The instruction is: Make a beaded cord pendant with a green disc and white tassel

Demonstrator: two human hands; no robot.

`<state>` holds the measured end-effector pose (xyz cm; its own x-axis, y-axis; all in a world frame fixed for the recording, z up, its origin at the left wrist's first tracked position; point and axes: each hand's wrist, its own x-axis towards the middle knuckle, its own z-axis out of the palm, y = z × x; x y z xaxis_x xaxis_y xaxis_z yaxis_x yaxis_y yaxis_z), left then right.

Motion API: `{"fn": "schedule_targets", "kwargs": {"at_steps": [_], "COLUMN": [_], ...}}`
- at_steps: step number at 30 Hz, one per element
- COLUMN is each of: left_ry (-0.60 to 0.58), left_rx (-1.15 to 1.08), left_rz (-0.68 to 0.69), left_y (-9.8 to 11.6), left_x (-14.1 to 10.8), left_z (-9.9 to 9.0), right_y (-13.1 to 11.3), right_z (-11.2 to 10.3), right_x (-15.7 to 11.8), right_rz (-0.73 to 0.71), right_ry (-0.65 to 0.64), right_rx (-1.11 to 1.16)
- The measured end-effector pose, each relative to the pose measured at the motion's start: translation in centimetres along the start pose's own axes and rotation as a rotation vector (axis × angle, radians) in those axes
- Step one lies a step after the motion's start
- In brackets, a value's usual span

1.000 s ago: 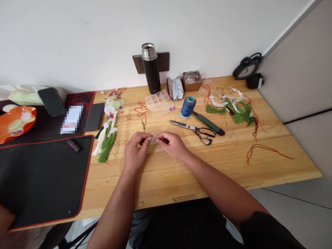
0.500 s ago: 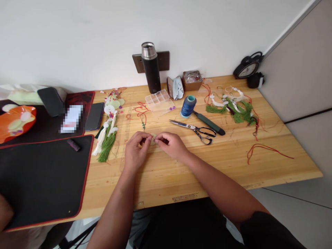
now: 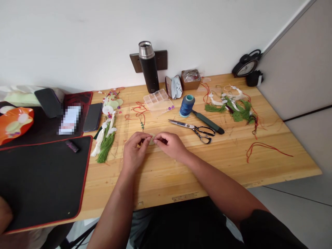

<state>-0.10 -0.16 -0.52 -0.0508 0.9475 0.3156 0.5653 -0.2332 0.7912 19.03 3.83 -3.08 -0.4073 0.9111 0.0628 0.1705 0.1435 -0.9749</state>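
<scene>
At frame centre, left hand [image 3: 135,149] and right hand [image 3: 171,145] pinch the pale green disc [image 3: 151,142] (finer detail is hidden); steady with the left, guide with the right.

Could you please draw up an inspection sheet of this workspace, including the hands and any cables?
Surface: wooden table, scuffed along part of its front edge.
Work things: pale green disc, partly hidden; green-beaded cord just beyond it.
Clutter: scissors, blue thread spool, tassels at both sides, loose red cord.
Hands: left hand and right hand both pinched at the disc.
Cables: nothing seen.
Surroundings: black bottle before a wall plate; alarm clock at the back right; seemingly another person's arm at left.
</scene>
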Motion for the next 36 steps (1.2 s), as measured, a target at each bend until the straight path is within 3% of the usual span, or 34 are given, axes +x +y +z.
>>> {"fn": "schedule_targets", "kwargs": {"at_steps": [26, 36], "left_ry": [0.042, 0.049], "left_rx": [0.044, 0.072], "left_rz": [0.008, 0.052], "left_y": [0.12, 0.33], "left_x": [0.23, 0.14], "left_z": [0.07, 0.24], "right_y": [0.03, -0.34], "right_z": [0.07, -0.13], "right_x": [0.05, 0.04], "right_rz": [0.004, 0.003], "right_ry": [0.009, 0.072], "right_rx": [0.004, 0.091]}}
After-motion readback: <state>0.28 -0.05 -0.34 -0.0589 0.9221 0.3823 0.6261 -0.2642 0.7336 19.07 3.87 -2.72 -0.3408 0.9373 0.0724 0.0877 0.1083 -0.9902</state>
